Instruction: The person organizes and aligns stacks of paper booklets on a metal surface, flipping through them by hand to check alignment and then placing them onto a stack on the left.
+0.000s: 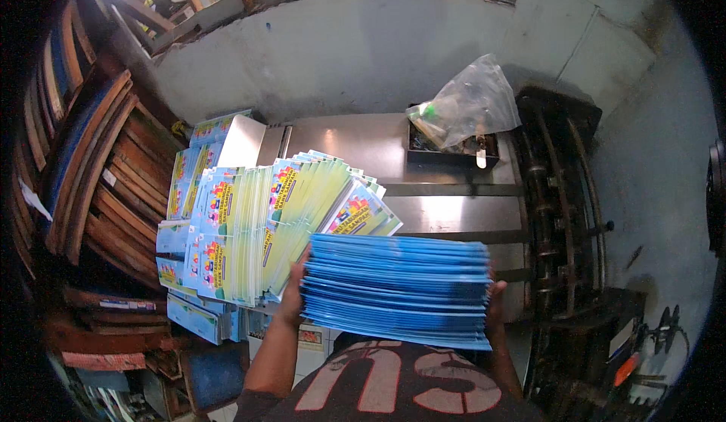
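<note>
A thick stack of blue-edged booklets (397, 290) is held level in front of my chest. My left hand (293, 286) presses against its left end, with most of the fingers hidden by the stack. At the opposite end my right hand (495, 305) grips it, thumb showing at the edge. Just beyond and to the left, printed booklets with colourful covers (283, 203) lie fanned out in overlapping rows on the metal table (348, 138). More piles of light blue booklets (193, 316) stand at the table's left side.
A black box (454, 153) with a clear plastic bag (480, 100) on it sits at the table's back right. Dark machine rollers (552, 203) run along the right. Wooden frames (113, 165) are stacked at left. Tools (662, 346) hang by the right wall.
</note>
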The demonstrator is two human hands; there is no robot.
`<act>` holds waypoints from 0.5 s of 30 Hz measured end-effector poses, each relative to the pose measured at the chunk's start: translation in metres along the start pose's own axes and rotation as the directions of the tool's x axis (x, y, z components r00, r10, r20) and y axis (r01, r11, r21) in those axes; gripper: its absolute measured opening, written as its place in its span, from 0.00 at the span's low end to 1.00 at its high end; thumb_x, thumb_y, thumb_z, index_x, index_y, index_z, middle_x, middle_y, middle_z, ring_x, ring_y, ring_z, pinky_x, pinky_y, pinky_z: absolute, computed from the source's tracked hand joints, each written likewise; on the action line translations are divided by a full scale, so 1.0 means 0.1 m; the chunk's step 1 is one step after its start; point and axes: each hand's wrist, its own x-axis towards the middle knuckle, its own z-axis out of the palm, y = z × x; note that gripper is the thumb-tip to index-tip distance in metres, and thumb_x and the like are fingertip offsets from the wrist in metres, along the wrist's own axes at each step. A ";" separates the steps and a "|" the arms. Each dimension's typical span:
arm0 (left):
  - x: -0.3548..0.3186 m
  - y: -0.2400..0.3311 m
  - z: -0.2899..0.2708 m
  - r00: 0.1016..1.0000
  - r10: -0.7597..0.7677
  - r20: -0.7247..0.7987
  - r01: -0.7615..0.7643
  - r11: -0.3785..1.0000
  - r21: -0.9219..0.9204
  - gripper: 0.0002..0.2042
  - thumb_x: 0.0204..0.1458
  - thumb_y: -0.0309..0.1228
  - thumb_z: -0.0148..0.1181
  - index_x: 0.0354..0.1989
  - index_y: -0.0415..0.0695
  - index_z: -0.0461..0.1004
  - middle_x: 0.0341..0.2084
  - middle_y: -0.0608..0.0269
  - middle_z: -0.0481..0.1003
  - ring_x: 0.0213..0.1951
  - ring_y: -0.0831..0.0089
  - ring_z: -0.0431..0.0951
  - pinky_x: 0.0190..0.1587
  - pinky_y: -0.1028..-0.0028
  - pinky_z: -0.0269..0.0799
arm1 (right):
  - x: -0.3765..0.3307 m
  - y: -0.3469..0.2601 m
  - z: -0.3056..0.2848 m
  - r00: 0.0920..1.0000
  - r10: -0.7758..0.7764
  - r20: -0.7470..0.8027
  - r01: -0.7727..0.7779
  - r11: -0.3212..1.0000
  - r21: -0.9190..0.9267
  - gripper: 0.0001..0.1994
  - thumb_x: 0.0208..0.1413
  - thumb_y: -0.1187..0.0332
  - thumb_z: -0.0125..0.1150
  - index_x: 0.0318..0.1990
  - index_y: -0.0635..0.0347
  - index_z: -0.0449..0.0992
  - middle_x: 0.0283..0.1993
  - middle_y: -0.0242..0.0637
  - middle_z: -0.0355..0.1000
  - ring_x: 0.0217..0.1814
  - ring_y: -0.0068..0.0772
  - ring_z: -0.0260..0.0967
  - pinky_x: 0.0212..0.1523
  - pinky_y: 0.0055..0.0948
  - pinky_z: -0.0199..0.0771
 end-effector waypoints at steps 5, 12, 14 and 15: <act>-0.04 0.01 0.23 0.991 0.135 0.008 -0.134 0.980 0.144 0.49 0.53 0.72 0.33 0.73 0.44 0.42 0.69 0.55 0.55 0.67 0.61 0.58 0.68 0.59 0.54 | -0.01 -0.10 0.01 0.995 -0.097 0.016 0.093 0.982 0.166 0.45 0.60 0.30 0.29 0.73 0.56 0.47 0.72 0.42 0.53 0.72 0.40 0.52 0.70 0.45 0.51; 0.30 0.01 0.61 0.982 0.050 0.181 -0.109 0.936 0.335 0.60 0.42 0.81 0.28 0.73 0.40 0.36 0.71 0.49 0.44 0.70 0.58 0.49 0.70 0.62 0.43 | -0.02 -0.49 -0.26 0.984 -0.156 -0.083 0.170 0.963 0.210 0.49 0.54 0.27 0.33 0.72 0.56 0.48 0.71 0.42 0.55 0.71 0.41 0.52 0.71 0.46 0.51; 0.38 0.00 0.65 0.976 0.037 0.217 -0.109 0.937 0.332 0.60 0.43 0.80 0.28 0.73 0.40 0.37 0.71 0.49 0.47 0.69 0.59 0.52 0.69 0.62 0.47 | 0.01 -0.46 -0.34 0.984 -0.130 -0.118 0.146 0.979 0.140 0.48 0.55 0.27 0.32 0.72 0.57 0.48 0.72 0.41 0.54 0.72 0.41 0.52 0.71 0.45 0.51; 0.42 0.02 0.66 0.974 0.033 0.223 -0.106 0.941 0.322 0.59 0.43 0.80 0.28 0.73 0.40 0.37 0.70 0.48 0.48 0.69 0.59 0.53 0.68 0.63 0.49 | 0.01 -0.42 -0.38 0.985 -0.121 -0.127 0.139 0.979 0.148 0.47 0.56 0.28 0.31 0.72 0.57 0.48 0.72 0.41 0.53 0.72 0.40 0.52 0.71 0.45 0.51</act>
